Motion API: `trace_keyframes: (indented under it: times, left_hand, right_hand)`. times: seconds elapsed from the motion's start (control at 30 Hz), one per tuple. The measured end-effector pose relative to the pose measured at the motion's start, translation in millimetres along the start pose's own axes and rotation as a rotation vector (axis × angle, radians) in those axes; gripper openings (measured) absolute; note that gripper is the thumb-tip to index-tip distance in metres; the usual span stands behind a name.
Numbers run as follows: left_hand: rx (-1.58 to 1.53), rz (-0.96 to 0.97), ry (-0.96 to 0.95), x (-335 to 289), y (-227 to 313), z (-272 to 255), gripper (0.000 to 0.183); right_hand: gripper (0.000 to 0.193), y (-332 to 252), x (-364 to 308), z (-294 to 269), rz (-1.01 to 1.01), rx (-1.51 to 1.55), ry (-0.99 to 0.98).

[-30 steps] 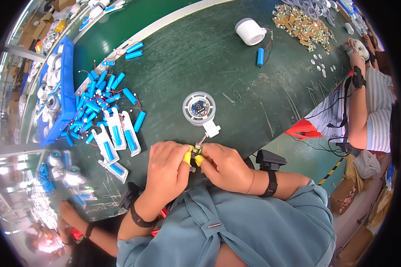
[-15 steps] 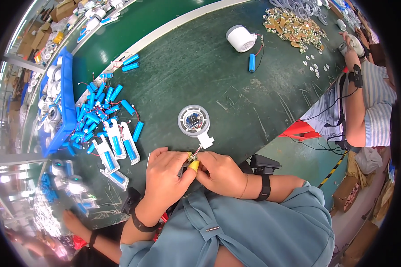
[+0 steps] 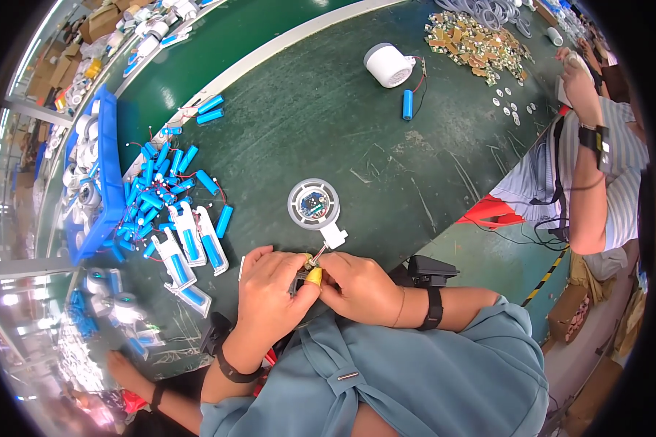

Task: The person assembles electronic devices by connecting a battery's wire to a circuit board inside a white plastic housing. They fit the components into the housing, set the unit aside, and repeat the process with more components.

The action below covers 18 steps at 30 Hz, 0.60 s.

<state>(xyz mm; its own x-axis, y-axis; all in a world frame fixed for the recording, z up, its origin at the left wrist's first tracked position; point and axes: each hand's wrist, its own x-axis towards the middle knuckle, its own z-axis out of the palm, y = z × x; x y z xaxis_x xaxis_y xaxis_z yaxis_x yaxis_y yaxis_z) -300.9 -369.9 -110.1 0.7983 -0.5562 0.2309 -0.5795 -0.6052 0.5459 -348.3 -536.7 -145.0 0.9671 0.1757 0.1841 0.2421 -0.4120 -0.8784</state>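
Note:
My left hand (image 3: 273,291) and my right hand (image 3: 361,288) meet at the bench's near edge, fingers pinched closed. Thin wires (image 3: 318,253) run into the pinch from a round white housing (image 3: 294,210). That housing lies face up just beyond my hands, a round circuit board (image 3: 315,205) inside its ring and a white bracket (image 3: 334,236) on its near side. A yellow covering (image 3: 313,277) sits on my left thumb tip. Between my fingertips is a small part at the wires' end, mostly hidden; my right fingers close about the wires there.
Left of my hands lie a heap of blue battery cells (image 3: 153,197) and white holders (image 3: 211,244) with cells in them. A blue bin (image 3: 109,167) stands behind. Farther right are another white housing (image 3: 390,67) and piled small boards (image 3: 474,47). Co-workers sit at both sides.
My hands keep the same pinch with small finger shifts. The view has shifted slightly, and the housing lies a little nearer my hands. The co-worker's hand at right has moved.

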Motion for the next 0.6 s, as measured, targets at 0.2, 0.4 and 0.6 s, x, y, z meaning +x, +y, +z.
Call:
trace_keyframes:
  times: [0.2, 0.4, 0.6]
  left_hand:
    - [-0.023, -0.030, -0.014, -5, -5, -4, 0.023]
    - [-0.018, -0.024, 0.045, -9, -6, 2, 0.021]
    - [-0.037, -0.011, 0.053, -13, -7, 2, 0.021]
  right_hand:
    - [0.026, -20, 5, -35, 0.027, -0.119, -0.124]
    - [0.057, -23, 61, -50, -0.251, -0.380, 0.158]
    - [0.064, -9, 72, -38, -0.159, -0.375, 0.005]
